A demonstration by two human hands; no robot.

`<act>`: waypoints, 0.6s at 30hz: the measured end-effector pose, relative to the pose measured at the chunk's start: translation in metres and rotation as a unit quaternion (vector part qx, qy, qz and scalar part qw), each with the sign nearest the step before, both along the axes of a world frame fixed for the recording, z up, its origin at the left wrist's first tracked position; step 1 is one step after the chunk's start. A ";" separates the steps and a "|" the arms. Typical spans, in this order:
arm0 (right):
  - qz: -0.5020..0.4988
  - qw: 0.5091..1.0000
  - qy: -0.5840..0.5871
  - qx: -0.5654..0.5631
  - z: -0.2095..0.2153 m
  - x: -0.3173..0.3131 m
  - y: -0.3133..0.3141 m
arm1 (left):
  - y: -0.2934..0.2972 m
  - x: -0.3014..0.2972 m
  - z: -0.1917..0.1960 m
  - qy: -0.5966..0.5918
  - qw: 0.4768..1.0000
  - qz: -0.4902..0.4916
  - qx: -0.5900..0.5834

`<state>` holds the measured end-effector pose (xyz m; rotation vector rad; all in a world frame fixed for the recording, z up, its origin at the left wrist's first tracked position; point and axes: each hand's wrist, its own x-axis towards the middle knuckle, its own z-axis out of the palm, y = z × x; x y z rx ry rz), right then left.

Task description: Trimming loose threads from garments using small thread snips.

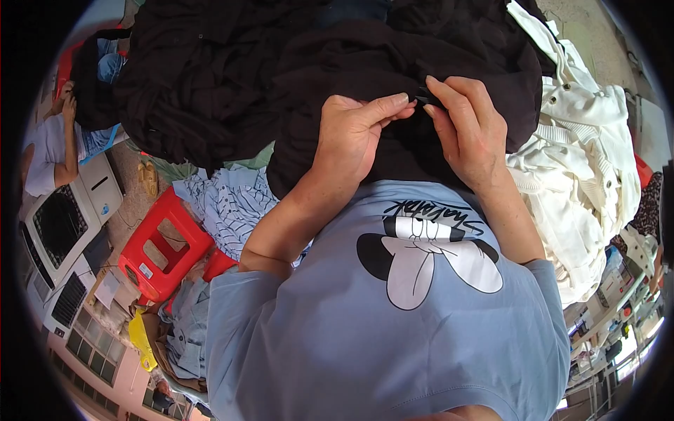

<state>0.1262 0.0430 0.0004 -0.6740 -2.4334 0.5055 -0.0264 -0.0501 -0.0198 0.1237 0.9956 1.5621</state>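
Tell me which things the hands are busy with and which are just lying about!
Busy with:
- dark cloth, pinched by the left hand
- small dark piece in the right hand, too small to name

Seemingly just lying about:
- white knitwear
- blue patterned cloth
- red stool
- yellow bag
- yellow shoes

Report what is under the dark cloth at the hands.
Nothing under the dark cloth can be seen; its folds cover whatever is there. White garments show beside its right edge. Over it, the left hand and right hand pinch a small dark item.
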 end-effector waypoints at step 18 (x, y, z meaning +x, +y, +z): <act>0.007 0.997 0.005 0.074 -0.003 -0.005 0.004 | 0.004 0.006 -0.003 0.009 1.000 0.000 -0.016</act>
